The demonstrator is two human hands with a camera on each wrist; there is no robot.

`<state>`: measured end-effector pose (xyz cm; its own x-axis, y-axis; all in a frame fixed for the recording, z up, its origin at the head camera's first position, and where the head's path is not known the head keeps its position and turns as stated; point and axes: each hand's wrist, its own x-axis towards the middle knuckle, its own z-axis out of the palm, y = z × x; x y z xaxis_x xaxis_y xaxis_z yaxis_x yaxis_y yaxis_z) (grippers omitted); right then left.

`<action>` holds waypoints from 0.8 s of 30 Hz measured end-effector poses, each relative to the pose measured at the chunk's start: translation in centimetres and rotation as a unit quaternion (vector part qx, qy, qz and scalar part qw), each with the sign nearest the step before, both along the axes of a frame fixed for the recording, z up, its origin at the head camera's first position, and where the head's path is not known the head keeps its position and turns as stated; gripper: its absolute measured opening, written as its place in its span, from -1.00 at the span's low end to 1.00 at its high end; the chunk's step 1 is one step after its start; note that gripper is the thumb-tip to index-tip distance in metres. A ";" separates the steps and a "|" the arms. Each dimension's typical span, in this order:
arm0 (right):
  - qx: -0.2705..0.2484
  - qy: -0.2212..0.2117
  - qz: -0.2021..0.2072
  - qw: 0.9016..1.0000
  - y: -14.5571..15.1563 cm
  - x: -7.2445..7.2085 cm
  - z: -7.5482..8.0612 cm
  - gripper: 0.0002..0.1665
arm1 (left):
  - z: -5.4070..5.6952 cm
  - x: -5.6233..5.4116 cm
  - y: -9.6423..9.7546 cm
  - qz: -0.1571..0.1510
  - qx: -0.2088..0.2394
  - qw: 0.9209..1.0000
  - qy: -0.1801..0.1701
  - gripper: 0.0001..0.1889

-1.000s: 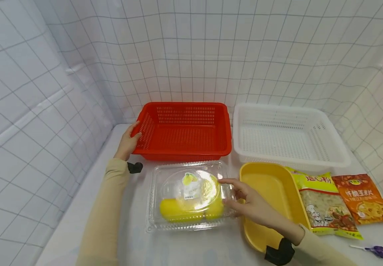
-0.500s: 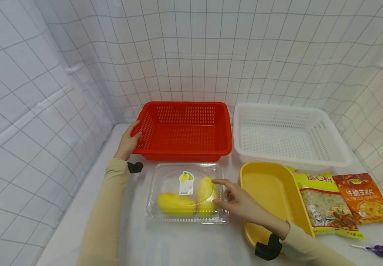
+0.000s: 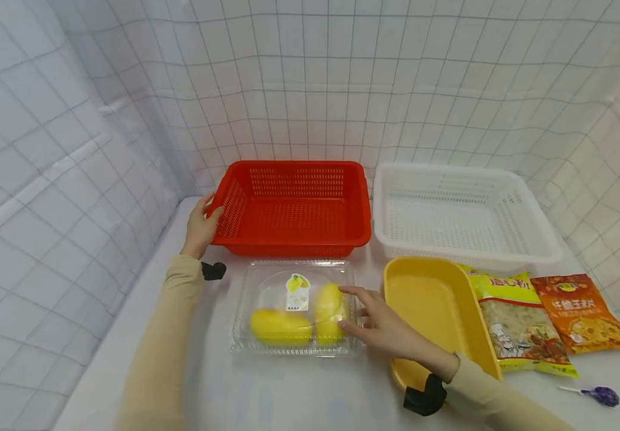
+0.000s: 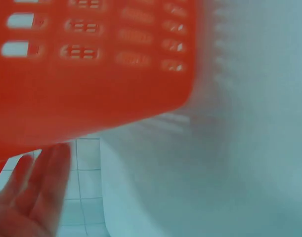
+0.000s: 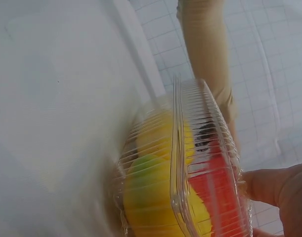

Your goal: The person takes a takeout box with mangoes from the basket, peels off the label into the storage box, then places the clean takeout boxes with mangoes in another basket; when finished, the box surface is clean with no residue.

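In the head view, my left hand (image 3: 201, 227) grips the left rim of a red plastic basket (image 3: 288, 248), thumb on the inner side. The left wrist view shows its fingers (image 4: 47, 182) along the basket's outside. A clear plastic clamshell box (image 3: 267, 281) lies flat in front of the basket. Inside it are two yellow mangoes (image 3: 280, 328), and its lid bears a fruit label (image 3: 297, 293). My right hand (image 3: 380, 323) rests at the box's right end, index finger and thumb spread over the lid. In the right wrist view, the thumb (image 5: 269, 186) touches the lid.
A white basket (image 3: 531, 251) stands right of the red one. Nearer lies a yellow tray (image 3: 428, 305), partly under my right forearm. Beyond it are a yellow pasta bag (image 3: 520, 323), an orange snack bag (image 3: 584, 314) and a purple lollipop (image 3: 603, 395). Gridded cloth (image 3: 310, 96) hangs behind.
The clamshell box, tilted and further right a second ago, has come down flat and shifted left, with my right hand moving along. My left hand has kept its hold on the basket.
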<state>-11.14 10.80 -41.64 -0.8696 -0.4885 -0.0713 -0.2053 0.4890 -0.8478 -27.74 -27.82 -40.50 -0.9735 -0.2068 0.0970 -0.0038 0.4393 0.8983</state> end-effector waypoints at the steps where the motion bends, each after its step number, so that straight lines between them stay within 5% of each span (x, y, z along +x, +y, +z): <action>1: -0.003 -0.002 0.002 1.000 -0.1 0.0 0.0 -0.26 | -0.1 0.3 -0.1 0.012 0.004 1.000 0.019 -0.43; 4: -0.003 -0.012 0.007 1.000 -0.3 0.0 -0.1 -0.21 | -0.4 1.9 -0.1 0.039 0.019 0.996 0.073 -0.41; 7: 0.007 -0.014 0.011 1.000 -0.3 0.1 0.1 -0.19 | -0.2 5.1 0.5 0.045 0.037 0.992 0.112 -0.41; 12: 0.032 -0.001 0.026 0.999 0.0 0.3 0.9 -0.19 | 1.0 11.5 2.3 -0.023 0.014 0.989 0.147 -0.46; 18: 0.068 0.042 0.027 0.996 0.7 0.6 1.9 -0.21 | 1.3 17.1 4.8 -0.154 -0.097 0.978 0.100 -0.43; 24: 0.035 0.091 0.015 0.995 1.3 0.5 2.6 -0.34 | 0.6 19.7 7.2 -0.188 -0.185 0.963 0.059 -0.34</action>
<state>-10.67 12.06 -39.02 -0.8566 -0.5133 0.0521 -0.3681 0.5372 -0.7589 -8.07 -20.67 -39.91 -0.9505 0.2281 0.2111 0.3107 0.6804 0.6637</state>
